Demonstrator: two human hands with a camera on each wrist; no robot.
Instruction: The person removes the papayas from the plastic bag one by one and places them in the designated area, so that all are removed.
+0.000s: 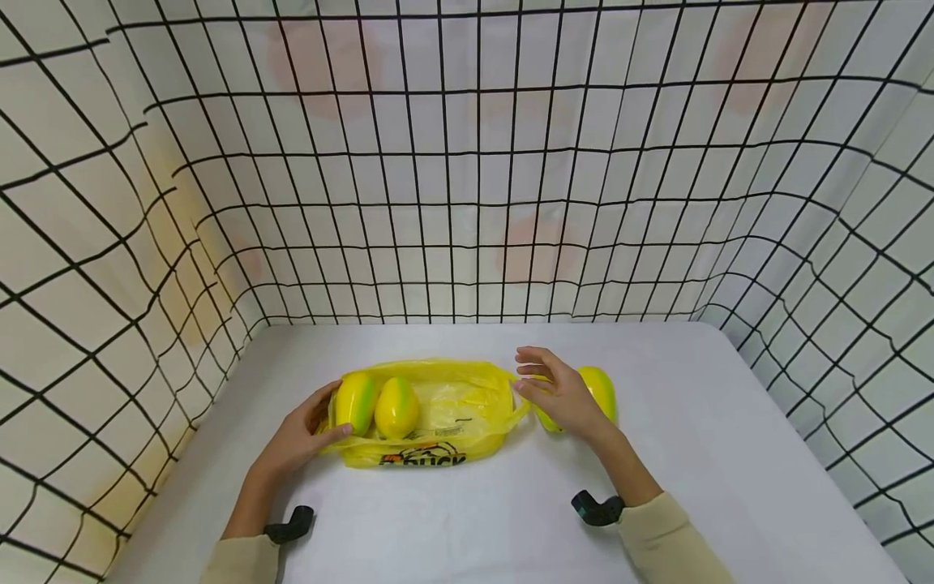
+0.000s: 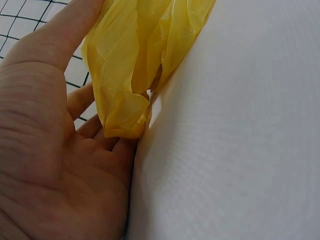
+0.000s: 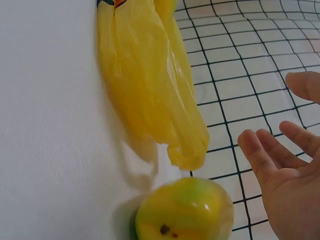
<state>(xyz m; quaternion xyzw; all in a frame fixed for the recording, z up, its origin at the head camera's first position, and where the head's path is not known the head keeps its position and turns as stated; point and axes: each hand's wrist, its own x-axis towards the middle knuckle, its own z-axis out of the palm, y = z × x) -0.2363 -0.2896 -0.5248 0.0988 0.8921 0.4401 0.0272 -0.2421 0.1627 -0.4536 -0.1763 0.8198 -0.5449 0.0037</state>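
Note:
A yellow plastic bag [image 1: 467,442] with dark printing lies on the table, its mouth spread upward. Two yellow-green mangoes, a left one [image 1: 355,403] and a right one [image 1: 397,408], sit in its left half. My left hand [image 1: 295,434] grips the bag's left end, thumb in front and fingers behind; the left wrist view shows the crumpled bag end [image 2: 120,100] between them. At the bag's right end my right hand [image 1: 562,397] hovers with loosely spread fingers, holding nothing. Another mango [image 1: 600,392] lies beyond it, partly hidden by the hand; the right wrist view shows this mango [image 3: 185,210] apart from the fingers.
A white table [image 1: 452,527] carries everything. Black grid netting [image 1: 477,203] before pale walls surrounds its back and sides. Dark wrist cameras, one on the left wrist [image 1: 290,525] and one on the right [image 1: 598,509], sit near the beige sleeves.

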